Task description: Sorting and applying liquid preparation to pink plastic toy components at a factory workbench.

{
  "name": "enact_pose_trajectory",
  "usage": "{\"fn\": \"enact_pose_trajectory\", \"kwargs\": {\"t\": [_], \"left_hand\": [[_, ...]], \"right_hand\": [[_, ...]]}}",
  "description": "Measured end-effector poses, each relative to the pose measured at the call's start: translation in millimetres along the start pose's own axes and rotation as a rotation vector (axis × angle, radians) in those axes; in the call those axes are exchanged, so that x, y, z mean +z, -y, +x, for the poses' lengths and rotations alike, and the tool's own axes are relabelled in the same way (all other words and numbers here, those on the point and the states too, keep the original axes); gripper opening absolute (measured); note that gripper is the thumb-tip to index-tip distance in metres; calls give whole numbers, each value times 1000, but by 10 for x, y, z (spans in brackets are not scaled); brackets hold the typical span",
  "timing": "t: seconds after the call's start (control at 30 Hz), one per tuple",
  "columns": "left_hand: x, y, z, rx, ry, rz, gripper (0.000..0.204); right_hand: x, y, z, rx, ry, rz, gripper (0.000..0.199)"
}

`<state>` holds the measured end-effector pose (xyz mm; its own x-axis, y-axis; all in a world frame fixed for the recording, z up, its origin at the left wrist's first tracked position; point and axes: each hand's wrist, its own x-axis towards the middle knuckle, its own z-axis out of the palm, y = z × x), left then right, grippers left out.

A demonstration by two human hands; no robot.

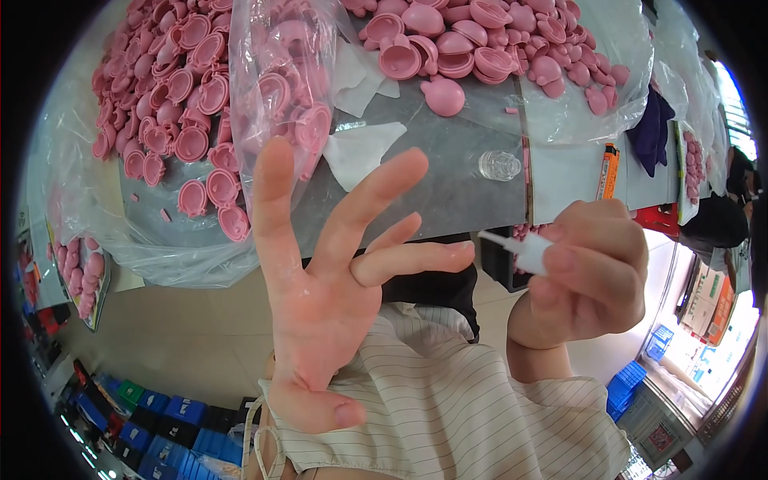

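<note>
My left hand (324, 304) is raised in front of my body, palm toward me and fingers spread, with nothing in it. Whitish specks show on its skin. In the closed fingers of my right hand (604, 268) is a small white bottle with a thin nozzle (530, 254); the nozzle points left toward the left hand's fingertips without touching them. Most of the bottle is hidden inside the fist. Beyond both hands, pink round plastic shells (190, 144) lie heaped at the left of the table, and more pink shells (444, 96) are piled at the back.
Clear plastic bags (192, 268) lie under and around the heaps on the grey table (440, 192). White paper (364, 152), a small clear glass jar (500, 166), an orange-and-black packet (608, 172) and a dark purple cloth (652, 132) lie there too. Blue bins (188, 410) stand on the floor at lower left.
</note>
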<state>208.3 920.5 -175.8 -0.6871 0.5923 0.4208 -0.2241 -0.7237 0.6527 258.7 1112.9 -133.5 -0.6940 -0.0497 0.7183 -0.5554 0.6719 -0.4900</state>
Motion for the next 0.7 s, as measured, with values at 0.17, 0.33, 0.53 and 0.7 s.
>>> {"fn": "enact_pose_trajectory", "kwargs": {"t": [0.17,0.33,0.53,0.7], "left_hand": [[-23,10,26,41,16,61,124],[-40,-10,-16,50,9,145,124],[-32,-34,19,56,13,151,124],[-50,-53,-22,68,5,149,124]], "right_hand": [[-106,-19,96,101,-142,-136,23],[-100,-107,105,197,14,-302,25],[-163,-85,170,248,135,-407,22],[-107,-167,134,225,254,-394,25]]}}
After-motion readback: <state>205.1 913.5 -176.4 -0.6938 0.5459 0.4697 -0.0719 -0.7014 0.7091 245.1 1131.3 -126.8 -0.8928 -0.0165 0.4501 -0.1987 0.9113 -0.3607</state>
